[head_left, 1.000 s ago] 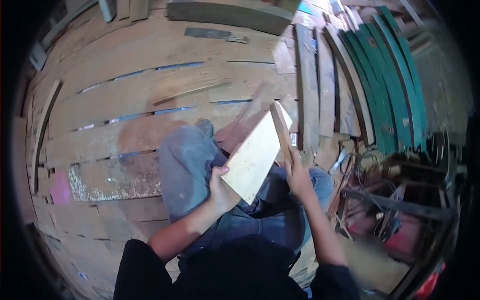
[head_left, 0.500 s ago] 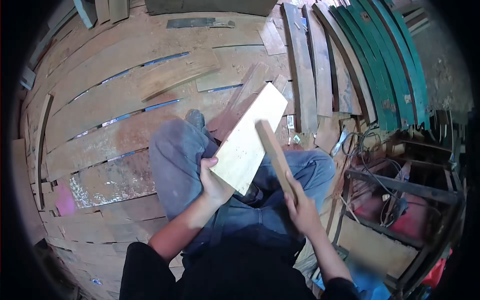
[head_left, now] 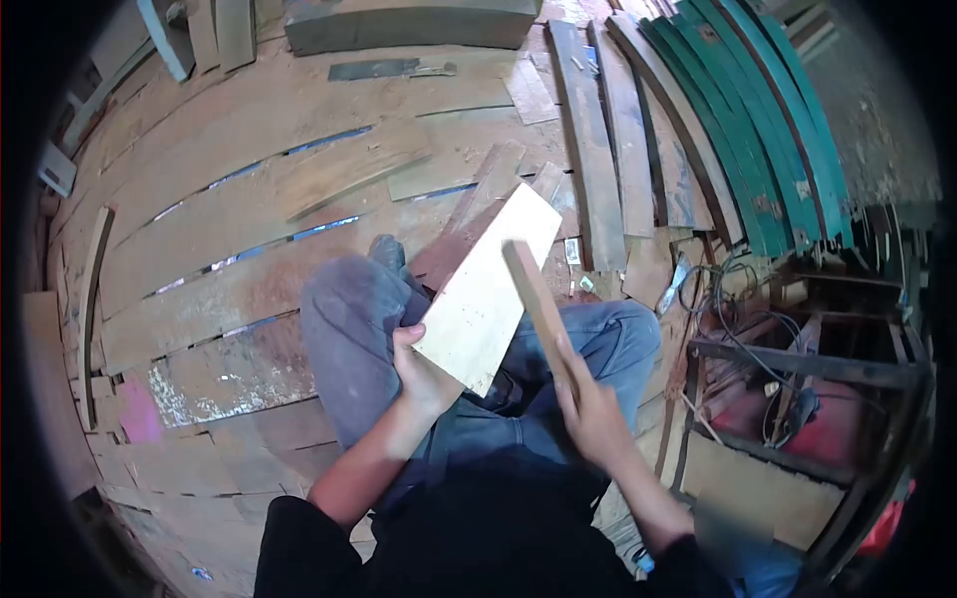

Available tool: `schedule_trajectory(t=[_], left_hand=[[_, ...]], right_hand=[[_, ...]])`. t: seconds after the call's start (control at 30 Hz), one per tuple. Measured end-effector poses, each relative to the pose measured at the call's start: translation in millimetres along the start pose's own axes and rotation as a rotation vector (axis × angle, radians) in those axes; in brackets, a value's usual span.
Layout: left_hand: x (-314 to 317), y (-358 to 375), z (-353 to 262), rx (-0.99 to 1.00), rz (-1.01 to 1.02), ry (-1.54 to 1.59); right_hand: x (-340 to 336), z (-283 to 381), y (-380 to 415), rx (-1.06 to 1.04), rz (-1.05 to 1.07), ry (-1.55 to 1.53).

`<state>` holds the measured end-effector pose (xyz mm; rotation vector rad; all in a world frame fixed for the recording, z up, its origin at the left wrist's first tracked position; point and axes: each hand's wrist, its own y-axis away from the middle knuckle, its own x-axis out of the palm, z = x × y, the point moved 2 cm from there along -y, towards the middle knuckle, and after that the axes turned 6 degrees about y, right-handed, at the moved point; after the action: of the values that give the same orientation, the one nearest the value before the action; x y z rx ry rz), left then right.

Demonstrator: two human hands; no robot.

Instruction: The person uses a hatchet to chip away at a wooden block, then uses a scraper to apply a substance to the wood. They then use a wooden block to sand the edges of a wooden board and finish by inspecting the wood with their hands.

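Note:
My left hand (head_left: pixel 424 377) grips the lower left edge of a pale wooden board (head_left: pixel 483 294), thumb on its upper face and fingers underneath. The board is held tilted above my crossed legs, with small dark specks near its lower end. Wrapped around a narrow brown wooden stick (head_left: pixel 538 309) is my right hand (head_left: pixel 588 414). The stick's far end lies over the right part of the board's face; whether it touches cannot be made out. Behind the board's upper end, reddish-brown planks (head_left: pixel 483 194) lie on the floor, partly hidden.
A loose plank (head_left: pixel 354 169) lies ahead on the slatted wooden floor (head_left: pixel 229 309). Long boards (head_left: pixel 588 149) and green curved slats (head_left: pixel 743 130) are stacked at the upper right. A metal frame (head_left: pixel 807 364) with cables (head_left: pixel 723 299) stands at my right. A thick beam (head_left: pixel 409 25) lies at the far edge.
The view has shifted slightly, so the floor sits lower. Relative to the board, the stick has moved little, now a bit more upright. Both hands keep their hold.

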<state>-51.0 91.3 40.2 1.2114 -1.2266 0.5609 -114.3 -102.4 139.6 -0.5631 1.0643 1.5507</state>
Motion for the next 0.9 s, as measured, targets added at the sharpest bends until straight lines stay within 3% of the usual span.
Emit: schedule_trajectory(t=[0.13,0.2,0.23,0.27,0.43,0.53,0.6,0.63,0.67,0.73,0.77,0.9], left_hand=[[-8.9,0.7,1.5,-0.036,-0.048,-0.018],[-11.1,0.5,-0.8,-0.046,0.005,-0.01],[-10.8,1.0,-1.2,-0.053,0.035,-0.007],[-9.5,0.2,-1.0,-0.056,0.035,-0.009],[-1.6,-1.4,0.4,-0.036,0.066,-0.014],[4.5,0.4,-1.5,-0.006,0.025,-0.01],[1.0,-2.0,-2.6,-0.003,0.055,-0.023],[-2.0,-1.9,-2.4,-0.006,0.063,-0.031],[-3.7,-1.2,-2.2,-0.001,0.083,-0.045],[-4.2,0.3,0.1,-0.006,0.125,-0.079],[2.7,-1.2,4.4,0.146,0.211,-0.082],[-16.9,2.5,2.6,0.064,0.114,-0.531]], right_hand=[[-0.8,-3.3,20.2,0.142,0.1,-0.091],[13.4,-20.4,-16.8,-0.014,-0.034,-0.035],[13.2,-25.8,-42.1,0.069,0.004,0.005],[17.6,-36.2,-72.3,-0.031,-0.077,-0.01],[28.9,-50.5,-164.2,0.065,-0.127,0.143],[30.6,-43.2,-127.2,-0.183,-0.268,0.133],[1.4,-0.5,-67.7,-0.015,0.037,-0.036],[-2.6,0.2,-43.6,-0.2,0.005,-0.074],[-16.8,10.2,-23.2,-0.081,0.151,-0.124],[-33.8,15.8,-2.2,-0.155,0.092,-0.08],[-41.6,17.4,6.1,-0.187,0.059,-0.062],[-83.7,29.1,5.2,-0.267,0.092,0.176]])
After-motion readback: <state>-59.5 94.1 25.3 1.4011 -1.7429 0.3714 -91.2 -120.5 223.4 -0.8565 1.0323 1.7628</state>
